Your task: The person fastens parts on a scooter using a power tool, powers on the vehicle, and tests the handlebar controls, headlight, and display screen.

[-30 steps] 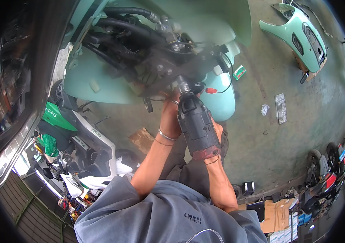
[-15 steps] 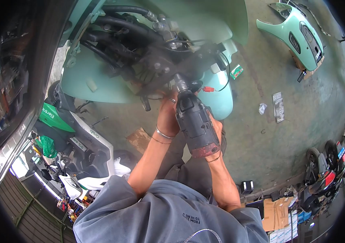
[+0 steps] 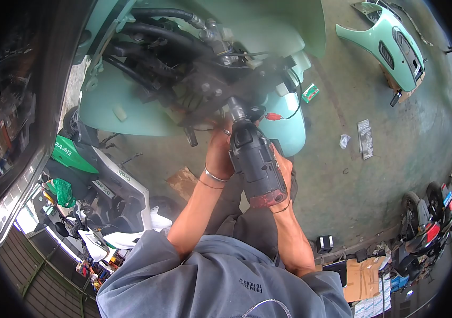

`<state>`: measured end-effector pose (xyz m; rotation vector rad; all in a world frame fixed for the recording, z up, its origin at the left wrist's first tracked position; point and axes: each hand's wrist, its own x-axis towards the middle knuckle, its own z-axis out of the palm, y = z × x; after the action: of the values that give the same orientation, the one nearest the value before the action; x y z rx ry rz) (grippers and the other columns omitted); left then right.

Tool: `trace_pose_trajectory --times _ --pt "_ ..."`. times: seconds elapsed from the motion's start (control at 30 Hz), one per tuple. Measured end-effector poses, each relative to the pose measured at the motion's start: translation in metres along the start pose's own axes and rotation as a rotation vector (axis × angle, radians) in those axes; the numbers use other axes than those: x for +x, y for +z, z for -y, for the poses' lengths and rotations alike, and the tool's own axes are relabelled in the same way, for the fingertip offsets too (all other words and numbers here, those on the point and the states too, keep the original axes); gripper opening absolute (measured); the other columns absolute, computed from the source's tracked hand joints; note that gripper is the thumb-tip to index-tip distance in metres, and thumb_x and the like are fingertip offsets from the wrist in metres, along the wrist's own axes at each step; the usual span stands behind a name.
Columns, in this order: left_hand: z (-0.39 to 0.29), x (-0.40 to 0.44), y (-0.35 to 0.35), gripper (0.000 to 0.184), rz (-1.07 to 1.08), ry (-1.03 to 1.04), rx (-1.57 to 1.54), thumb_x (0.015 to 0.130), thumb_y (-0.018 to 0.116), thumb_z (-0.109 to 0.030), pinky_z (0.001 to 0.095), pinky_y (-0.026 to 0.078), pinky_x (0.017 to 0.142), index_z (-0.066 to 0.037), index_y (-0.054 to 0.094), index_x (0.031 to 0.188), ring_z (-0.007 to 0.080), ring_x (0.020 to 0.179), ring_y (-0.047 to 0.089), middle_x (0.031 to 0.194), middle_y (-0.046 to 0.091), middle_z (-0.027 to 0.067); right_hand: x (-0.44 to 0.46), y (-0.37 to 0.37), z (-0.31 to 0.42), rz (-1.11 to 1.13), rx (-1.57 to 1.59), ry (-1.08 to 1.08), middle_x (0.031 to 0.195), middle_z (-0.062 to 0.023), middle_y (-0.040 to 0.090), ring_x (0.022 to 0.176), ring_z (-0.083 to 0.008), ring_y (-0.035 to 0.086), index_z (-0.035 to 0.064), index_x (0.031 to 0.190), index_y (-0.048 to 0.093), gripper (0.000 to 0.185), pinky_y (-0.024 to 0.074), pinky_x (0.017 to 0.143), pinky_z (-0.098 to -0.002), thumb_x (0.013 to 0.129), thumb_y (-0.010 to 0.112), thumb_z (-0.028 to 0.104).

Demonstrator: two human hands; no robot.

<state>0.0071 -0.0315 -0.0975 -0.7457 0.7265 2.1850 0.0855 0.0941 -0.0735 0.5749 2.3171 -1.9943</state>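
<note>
A black power tool point(image 3: 259, 164) with a red base points up and away from me, its metal socket point(image 3: 236, 109) against the dark metal parts point(image 3: 205, 87) of a mint-green vehicle. My right hand point(image 3: 283, 165) is wrapped round the tool's handle, mostly hidden beneath the body. Just left of the tool is my left hand point(image 3: 220, 151), raised toward the parts near the socket; its fingers are hidden. A red connector point(image 3: 273, 116) on a black wire hangs right of the socket. Black hoses point(image 3: 157, 34) run above.
A mint-green body panel point(image 3: 403, 63) lies at the upper right. On the floor are a small green box point(image 3: 310, 93), a grey strip point(image 3: 365, 139) and a crumpled wrapper point(image 3: 344, 141). A white scooter point(image 3: 136, 193) stands left; motorcycles point(image 3: 422, 228) and a cardboard box point(image 3: 362, 280) are lower right.
The view has shifted slightly, so the surroundings appear a little further left. Both hands and the tool keep nearly the same place against the metal parts.
</note>
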Motion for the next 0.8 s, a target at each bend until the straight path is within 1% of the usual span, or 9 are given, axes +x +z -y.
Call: trace_pose_trajectory --times 0.17,0.37,0.43,0.47,0.53,0.63,0.7,0.77,0.8 --pt "0.001 0.001 -0.002 0.039 -0.032 -0.004 -0.050 0.099 0.042 -0.017 0.0313 0.053 0.087 0.004 0.050 0.131 0.0189 0.103 0.062 0.121 0.061 0.0146 0.001 0.000 0.005 -0.008 0.065 0.056 0.077 -0.0187 0.065 0.067 -0.0326 0.066 -0.0095 0.117 0.058 0.048 0.0500 0.062 -0.0360 0.074 0.070 0.007" --pt "0.000 0.000 0.004 0.043 -0.078 -0.007 -0.063 0.093 0.043 -0.012 0.0314 0.054 0.086 0.004 0.048 0.133 0.0185 0.103 0.062 0.123 0.060 0.0150 0.002 -0.002 0.007 0.024 0.001 0.012 0.079 -0.0190 0.065 0.069 -0.0328 0.066 -0.0088 0.116 0.058 0.046 0.0498 0.062 -0.0360 0.075 0.070 0.007" --pt "-0.001 0.000 0.005 0.041 -0.049 0.014 0.052 0.097 0.044 -0.017 0.0306 0.054 0.086 0.003 0.048 0.133 0.0171 0.100 0.062 0.122 0.060 0.0142 0.003 0.000 0.007 -0.130 -0.116 -0.199 0.083 -0.0202 0.065 0.070 -0.0346 0.066 -0.0100 0.117 0.056 0.050 0.0502 0.062 -0.0369 0.074 0.071 0.008" --pt "-0.001 0.000 0.003 0.041 -0.048 0.014 0.053 0.097 0.044 -0.017 0.0306 0.054 0.086 0.003 0.048 0.133 0.0171 0.100 0.062 0.122 0.060 0.0142 0.004 -0.004 0.009 -0.131 -0.116 -0.200 0.083 -0.0202 0.065 0.070 -0.0346 0.066 -0.0100 0.117 0.056 0.050 0.0502 0.062 -0.0369 0.074 0.071 0.008" --pt "0.000 -0.001 -0.003 0.042 0.032 -0.014 -0.061 0.100 0.045 -0.021 0.0302 0.053 0.085 0.003 0.048 0.134 0.0160 0.099 0.061 0.122 0.060 0.0136 0.012 -0.016 0.019 0.040 -0.159 -0.073 0.086 -0.0216 0.064 0.071 -0.0369 0.065 -0.0122 0.117 0.055 0.053 0.0506 0.062 -0.0383 0.072 0.072 0.009" --pt "0.001 0.000 -0.005 0.043 0.003 0.024 0.122 0.099 0.045 -0.022 0.0306 0.053 0.084 0.002 0.048 0.134 0.0163 0.098 0.062 0.120 0.061 0.0128 0.007 -0.010 0.008 0.007 -0.041 -0.102 0.085 -0.0211 0.064 0.071 -0.0371 0.065 -0.0113 0.114 0.055 0.051 0.0506 0.061 -0.0386 0.071 0.072 0.009" --pt "0.000 0.000 -0.003 0.043 0.000 0.003 0.055 0.099 0.045 -0.023 0.0307 0.053 0.084 0.001 0.048 0.134 0.0166 0.098 0.062 0.118 0.061 0.0125 0.004 -0.006 0.004 -0.041 -0.014 -0.105 0.082 -0.0197 0.064 0.070 -0.0360 0.065 -0.0108 0.113 0.056 0.048 0.0504 0.062 -0.0379 0.072 0.072 0.009" --pt "-0.002 -0.001 0.003 0.043 -0.006 -0.014 -0.008 0.099 0.046 -0.023 0.0308 0.053 0.083 0.001 0.048 0.134 0.0168 0.098 0.062 0.117 0.062 0.0122 0.008 -0.010 0.014 0.080 0.025 0.021 0.080 -0.0198 0.065 0.070 -0.0350 0.066 -0.0126 0.115 0.056 0.050 0.0509 0.063 -0.0377 0.073 0.072 0.009" --pt "-0.003 -0.002 0.009 0.041 -0.041 -0.020 -0.030 0.099 0.045 -0.022 0.0311 0.053 0.083 0.001 0.049 0.133 0.0175 0.098 0.062 0.117 0.062 0.0121 0.007 -0.008 0.014 0.081 0.027 0.019 0.080 -0.0198 0.065 0.070 -0.0350 0.066 -0.0126 0.115 0.056 0.050 0.0509 0.063 -0.0377 0.073 0.072 0.009"
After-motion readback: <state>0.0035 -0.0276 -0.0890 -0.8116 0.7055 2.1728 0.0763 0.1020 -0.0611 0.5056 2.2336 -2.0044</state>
